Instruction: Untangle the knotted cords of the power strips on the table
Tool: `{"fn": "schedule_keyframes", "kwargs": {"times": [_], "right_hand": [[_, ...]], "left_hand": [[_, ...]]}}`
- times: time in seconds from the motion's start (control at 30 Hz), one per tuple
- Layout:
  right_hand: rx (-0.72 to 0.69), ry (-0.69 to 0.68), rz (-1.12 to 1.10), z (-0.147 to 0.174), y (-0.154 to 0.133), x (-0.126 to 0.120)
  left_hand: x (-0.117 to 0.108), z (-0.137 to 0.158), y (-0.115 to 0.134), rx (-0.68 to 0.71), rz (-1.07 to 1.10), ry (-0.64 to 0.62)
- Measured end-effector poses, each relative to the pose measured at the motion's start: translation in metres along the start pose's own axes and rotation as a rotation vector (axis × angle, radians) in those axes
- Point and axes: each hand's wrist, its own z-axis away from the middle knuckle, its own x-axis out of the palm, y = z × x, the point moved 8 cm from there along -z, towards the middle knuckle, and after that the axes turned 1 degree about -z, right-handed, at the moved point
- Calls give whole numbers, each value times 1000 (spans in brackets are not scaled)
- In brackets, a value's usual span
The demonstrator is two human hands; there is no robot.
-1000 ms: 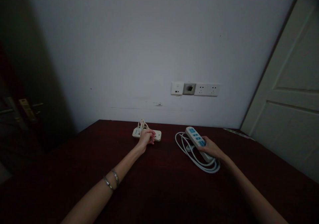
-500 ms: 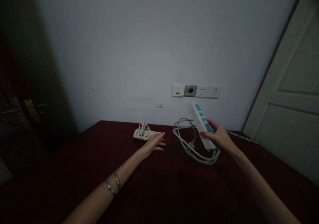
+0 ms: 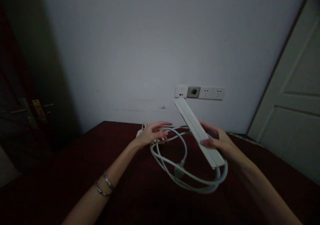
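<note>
A long white power strip is tilted above the tabletop, its narrow side facing me. My right hand grips its near half, thumb on top. From its lower end a pale cable hangs in loose loops, with the plug among them. My left hand reaches to the left edge of these loops, its fingers apart; whether they touch the cable I cannot tell. Behind that hand lies a second, smaller power strip, mostly hidden, with its cord bundled on top.
The dark red table stands against a pale wall. Wall sockets and a grey-framed outlet sit above its back edge. A thin strip lies at the back right, near a white door.
My right hand has raised the power strip nearer and turned its socket face out of sight. The cable loops have swung left, and my left hand has lifted slightly towards them.
</note>
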Motion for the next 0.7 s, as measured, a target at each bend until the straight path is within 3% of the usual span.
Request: {"fn": "schedule_keyframes", "kwargs": {"times": [0.1, 0.33, 0.5, 0.7], "right_hand": [[2, -61, -16, 2, 0, 12], [136, -44, -127, -7, 31, 23], [266, -17, -246, -12, 63, 22], [318, 18, -393, -14, 75, 17]], "left_hand": [[11, 9, 18, 96, -271, -8], [-2, 19, 43, 377, -514, 241], [-43, 26, 50, 450, -280, 552], [-93, 25, 51, 559, 177, 719]]}}
